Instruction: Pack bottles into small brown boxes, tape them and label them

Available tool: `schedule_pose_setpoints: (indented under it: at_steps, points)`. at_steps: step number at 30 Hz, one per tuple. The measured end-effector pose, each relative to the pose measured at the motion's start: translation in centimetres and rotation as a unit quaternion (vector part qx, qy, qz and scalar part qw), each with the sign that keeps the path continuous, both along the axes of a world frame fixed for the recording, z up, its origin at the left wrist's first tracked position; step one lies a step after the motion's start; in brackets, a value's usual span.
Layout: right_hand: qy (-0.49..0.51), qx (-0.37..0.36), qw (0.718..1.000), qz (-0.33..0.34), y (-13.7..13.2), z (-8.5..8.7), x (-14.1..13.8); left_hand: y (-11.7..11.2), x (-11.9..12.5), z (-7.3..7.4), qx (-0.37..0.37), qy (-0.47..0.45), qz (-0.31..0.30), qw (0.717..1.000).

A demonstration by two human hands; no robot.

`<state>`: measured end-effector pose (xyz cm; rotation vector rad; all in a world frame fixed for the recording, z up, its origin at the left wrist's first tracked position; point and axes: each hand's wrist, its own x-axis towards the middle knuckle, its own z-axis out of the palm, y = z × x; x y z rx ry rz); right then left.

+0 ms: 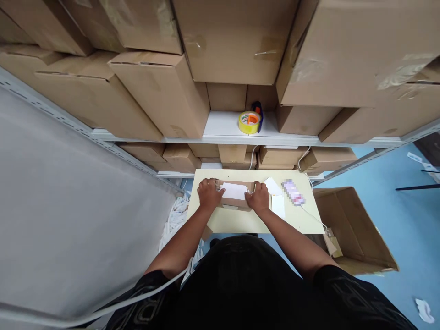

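- A small cardboard box (236, 203) was seen lying on the pale desk (240, 222), towards its far edge and a little left of centre.
- A white slip (234, 190) was laid flat on top of the box, between the two hands.
- The left hand (209, 195) was closed over the left end of the box, with its fingers curled down onto the top edge.
- The right hand (257, 198) was clamped in the same way on the right end, its knuckles raised.
- Two white paper sheets (278, 206) were spread on the desk just to the right of the right hand.
- A small blurred object (293, 191) was placed further right on the desk; what it was could not be told.
- A thin white cable (313, 216) was trailed from that object over the desk's right edge.
- A roll of yellow tape (249, 122) was stood on the white shelf (223, 126) beyond the desk, in a gap between stacked cartons (161, 91).
- An open carton (354, 229) was set on the blue floor (405, 220) to the right of the desk.
- White scraps (175, 220) were heaped on the floor at the desk's left side, beside a grey panel (68, 206).
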<state>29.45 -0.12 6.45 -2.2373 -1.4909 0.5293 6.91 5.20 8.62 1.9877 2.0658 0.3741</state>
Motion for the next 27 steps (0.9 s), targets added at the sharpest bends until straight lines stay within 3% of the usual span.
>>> schedule_pose_setpoints:
  at_steps: [2, 5, 7, 9, 14, 20, 27]
  points:
    - [0.127, -0.023, 0.991, -0.043, -0.7, -0.5, 1.0, 0.1, -0.9, -0.8, -0.026, -0.062, 0.043, 0.997]
    - [0.326, -0.079, 0.941, -0.035, -1.5, -1.3, 2.1, -0.1, -1.7, -1.9, -0.170, -0.162, 0.063, 0.970]
    - [0.391, -0.088, 0.916, -0.004, -1.7, -1.4, 2.5, -0.7, -1.7, -2.0, -0.221, -0.182, 0.071, 0.956]
    - [0.411, -0.075, 0.909, 0.017, -1.6, -1.1, 3.1, -1.5, -1.3, -1.4, -0.219, -0.187, 0.087, 0.954]
    - [0.409, -0.042, 0.910, 0.049, -0.6, 1.0, 4.8, -3.4, 0.4, 2.8, -0.152, -0.234, 0.110, 0.954]
    - [0.391, 0.017, 0.920, 0.026, 0.5, 4.9, 6.1, -3.0, 1.6, 8.5, -0.084, -0.286, 0.063, 0.953]
    - [0.359, 0.119, 0.924, -0.059, -0.9, 10.1, 9.0, -0.2, 4.1, 11.7, -0.041, -0.376, -0.059, 0.924]
